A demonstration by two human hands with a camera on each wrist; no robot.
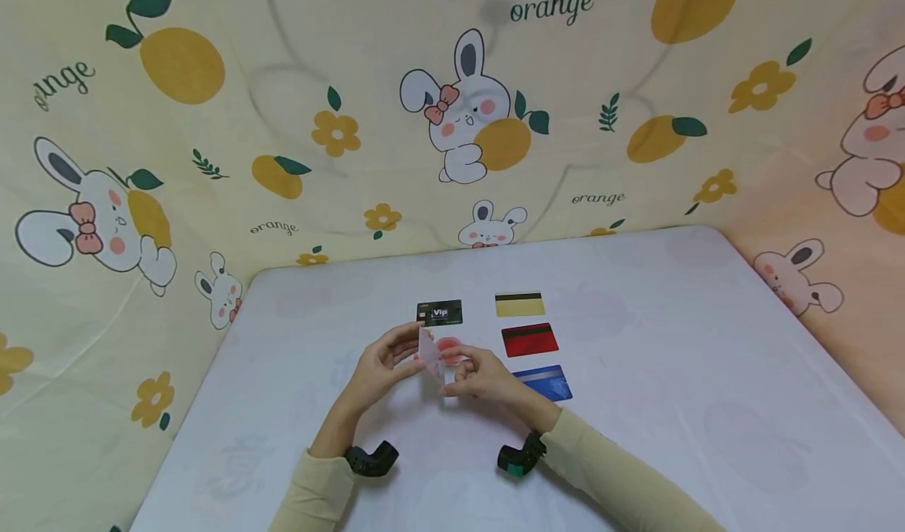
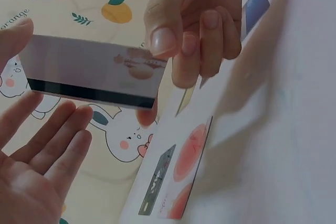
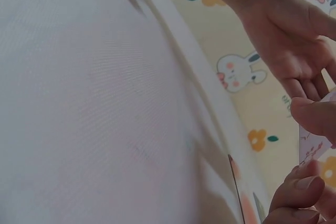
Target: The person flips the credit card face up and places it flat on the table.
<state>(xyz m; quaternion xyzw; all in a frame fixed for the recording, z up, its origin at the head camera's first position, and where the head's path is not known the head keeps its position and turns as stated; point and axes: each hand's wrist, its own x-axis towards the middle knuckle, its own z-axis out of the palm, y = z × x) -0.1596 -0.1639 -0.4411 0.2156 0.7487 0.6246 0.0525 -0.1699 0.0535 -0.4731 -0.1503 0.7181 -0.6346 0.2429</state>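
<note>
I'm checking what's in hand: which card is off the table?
The pale card, held up by the left hand and right hand; the other five cards lie flat on the table.

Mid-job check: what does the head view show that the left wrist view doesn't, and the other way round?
Only the head view: the beige sleeves, the wrist devices and a plain look at the red card.
Only the left wrist view: the dark stripe along the held card.
Both: the left hand and right hand pinching the held card, with the Vip card, blue card and white card with red circles on the table.
</note>
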